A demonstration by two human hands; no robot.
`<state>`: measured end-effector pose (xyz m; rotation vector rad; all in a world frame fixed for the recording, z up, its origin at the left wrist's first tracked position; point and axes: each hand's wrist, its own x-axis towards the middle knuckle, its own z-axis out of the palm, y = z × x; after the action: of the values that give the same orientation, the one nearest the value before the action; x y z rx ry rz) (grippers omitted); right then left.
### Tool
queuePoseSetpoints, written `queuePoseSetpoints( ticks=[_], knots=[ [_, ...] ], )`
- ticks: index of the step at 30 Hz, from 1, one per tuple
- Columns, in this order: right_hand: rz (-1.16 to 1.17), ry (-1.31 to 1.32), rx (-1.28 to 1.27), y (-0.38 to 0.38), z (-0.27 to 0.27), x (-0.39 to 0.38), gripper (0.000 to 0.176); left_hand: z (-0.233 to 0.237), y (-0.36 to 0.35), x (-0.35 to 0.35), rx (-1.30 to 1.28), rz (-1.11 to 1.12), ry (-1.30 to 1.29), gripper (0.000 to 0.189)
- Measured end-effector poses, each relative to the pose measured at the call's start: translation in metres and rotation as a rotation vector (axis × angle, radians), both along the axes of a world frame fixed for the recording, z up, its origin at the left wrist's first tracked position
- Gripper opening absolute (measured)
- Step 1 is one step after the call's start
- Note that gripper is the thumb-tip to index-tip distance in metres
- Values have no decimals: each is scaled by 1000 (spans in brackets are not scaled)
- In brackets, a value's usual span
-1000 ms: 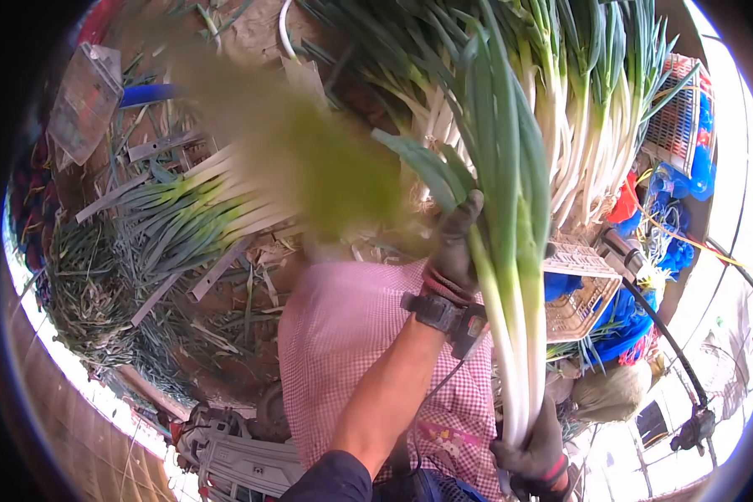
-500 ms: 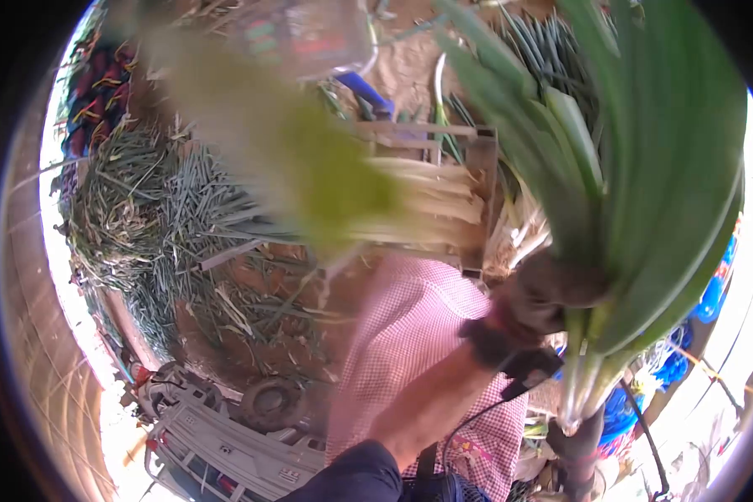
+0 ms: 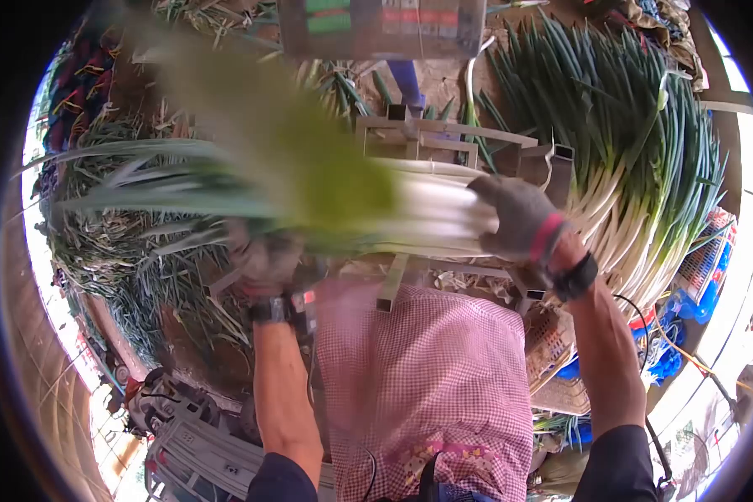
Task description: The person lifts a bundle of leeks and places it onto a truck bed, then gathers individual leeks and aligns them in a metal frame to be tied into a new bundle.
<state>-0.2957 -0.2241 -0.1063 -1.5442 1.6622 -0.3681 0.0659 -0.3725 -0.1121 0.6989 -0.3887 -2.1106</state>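
Long green onions (image 3: 443,205) lie sideways across a metal frame (image 3: 443,130) in front of me, white stalks to the right and green leaves to the left. My right hand (image 3: 523,219), in a grey glove with a pink cuff, is closed around their white ends. At the leaf side, my gloved left hand (image 3: 263,259) touches the lower edge of the bunch. Motion smears its fingers and leaves partly cover them. A blurred yellow-green shape (image 3: 343,184) close to the lens hides the middle of the bunch.
A digital scale (image 3: 385,25) stands beyond the frame. A large pile of green onions (image 3: 619,125) lies at the right, with loose leaves (image 3: 117,217) heaped at the left. A checked pink apron (image 3: 443,360) covers my lap. Beside me are a grey machine (image 3: 201,452) and a basket (image 3: 552,343).
The green onions, held upright at my right before, now lie across the frame. My left hand has swung left to the leaves; my right hand has come up to the white ends.
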Motion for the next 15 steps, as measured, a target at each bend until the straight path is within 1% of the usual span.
queuePoseSetpoints(
  ticks=[1, 3, 5, 7, 9, 11, 13, 14, 15],
  knots=[
    [-10, 84, 51, -7, -26, -7, 57, -54, -6, 27, 221, -54, -67, 65],
    [2, 226, 194, -16, -86, -28, 61, -85, 2, 19, -98, -252, -570, 53],
    [-43, 315, 147, -21, -128, -31, 63, -104, 22, -8, -435, -471, -1048, 42],
    [-53, 364, 110, -19, -154, -29, 65, -117, 24, -34, -789, -565, -1344, 35],
    [-30, 389, 79, -20, -161, -34, 66, -127, -2, -79, -1150, -498, -1444, 31],
    [-38, 391, 37, -19, -159, -34, 63, -138, -26, -127, -1518, -394, -1500, 28],
    [-46, 404, 11, -18, -163, -32, 62, -160, -30, -141, -1697, -365, -1601, 26],
    [-56, 365, 2, -19, -166, -34, 61, -175, -27, -141, -1692, -400, -1683, 27],
    [-61, 332, 42, -21, -169, -36, 63, -179, -25, -146, -1695, -426, -1769, 28]
  ],
)
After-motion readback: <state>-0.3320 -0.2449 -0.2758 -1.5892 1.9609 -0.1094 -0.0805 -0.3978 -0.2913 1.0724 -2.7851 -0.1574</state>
